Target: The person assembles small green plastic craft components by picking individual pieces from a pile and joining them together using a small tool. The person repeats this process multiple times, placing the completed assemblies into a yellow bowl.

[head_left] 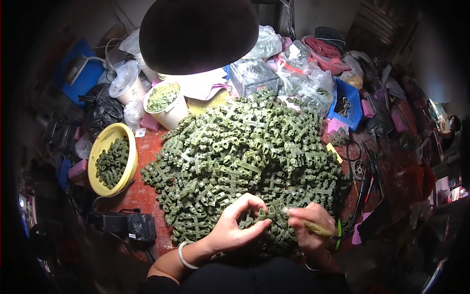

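A large heap of green branched pieces (240, 147) with hollow tubular ends lies in front of me. At its near edge my left hand (240, 223) curves thumb and forefinger around a green piece with hollow ends (263, 214). My right hand (313, 226) is closed on a slim tool with a yellowish handle (317, 228). The tool's pale tip points left, close to the green piece; whether they touch I cannot tell. Part of the tool is hidden by the fingers.
Left of the heap stand a yellow basin (134, 161) with green pieces and a black power box (141, 228). Behind are a white bucket (171, 115), a clear box (254, 76) and plastic bags. A blue bin (355, 105) and cables (362, 181) lie right.
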Demonstrator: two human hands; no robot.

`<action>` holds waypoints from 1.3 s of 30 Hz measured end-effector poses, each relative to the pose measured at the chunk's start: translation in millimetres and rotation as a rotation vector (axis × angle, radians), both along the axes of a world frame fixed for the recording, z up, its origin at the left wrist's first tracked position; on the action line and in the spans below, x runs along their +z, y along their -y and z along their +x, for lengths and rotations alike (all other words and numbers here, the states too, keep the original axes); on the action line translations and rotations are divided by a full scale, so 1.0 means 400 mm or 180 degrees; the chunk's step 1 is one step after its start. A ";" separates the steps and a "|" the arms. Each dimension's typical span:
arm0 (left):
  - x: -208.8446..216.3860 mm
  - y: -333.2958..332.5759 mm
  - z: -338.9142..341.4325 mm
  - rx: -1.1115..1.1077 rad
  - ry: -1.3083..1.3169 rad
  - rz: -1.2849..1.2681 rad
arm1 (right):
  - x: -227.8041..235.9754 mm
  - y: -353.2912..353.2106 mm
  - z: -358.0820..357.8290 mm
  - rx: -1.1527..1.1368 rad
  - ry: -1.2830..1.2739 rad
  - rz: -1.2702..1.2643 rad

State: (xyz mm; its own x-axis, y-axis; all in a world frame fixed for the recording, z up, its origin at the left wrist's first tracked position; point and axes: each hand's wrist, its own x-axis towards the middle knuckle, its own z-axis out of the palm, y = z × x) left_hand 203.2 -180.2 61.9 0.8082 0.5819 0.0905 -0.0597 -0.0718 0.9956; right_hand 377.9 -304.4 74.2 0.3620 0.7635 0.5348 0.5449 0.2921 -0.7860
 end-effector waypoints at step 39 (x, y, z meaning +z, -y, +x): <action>0.037 -0.020 -0.001 -0.0430 0.0016 -0.1209 | -0.012 -0.009 0.006 0.0489 -0.0209 0.0223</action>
